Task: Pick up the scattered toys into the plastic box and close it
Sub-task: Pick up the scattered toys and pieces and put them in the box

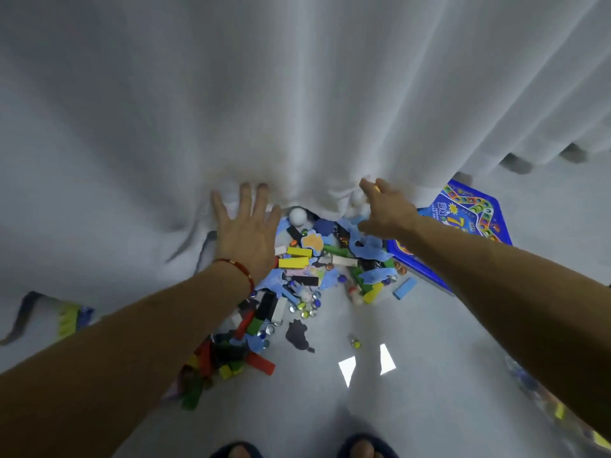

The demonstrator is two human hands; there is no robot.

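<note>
Slippers [304, 451]: two dark toes at the bottom edge, on the pale floor [413, 408].

Toy pile [310, 276]: wooden blocks in yellow, red, green and black, glass marbles, flat blue and dark cut-out shapes, one white ball [297, 215]. Spread on the floor from the curtain hem toward the feet; the far part runs under the hem.

Blue block [405, 288]: lies apart, just right of the pile, beside the blue game board [469, 213], which sits half under the curtain.

White curtain [297, 110]: hangs to the floor, draped over the far toys.

Left hand [246, 226]: fingers spread and straight, flat against the curtain at the pile's far left, holding nothing. Red cord at the wrist.

Right hand [383, 209]: reaching at the hem above the pile; fingers loosely bent, whether they pinch the cloth cannot be told.

Plastic box: not clearly identifiable in view; a blurred clear item with coloured contents at the lower right edge may be it.

Handling note, judged: push the curtain back with both hands first, exposing hidden pieces. Scoop blocks by the handful; cup the marbles, which will roll.
</note>
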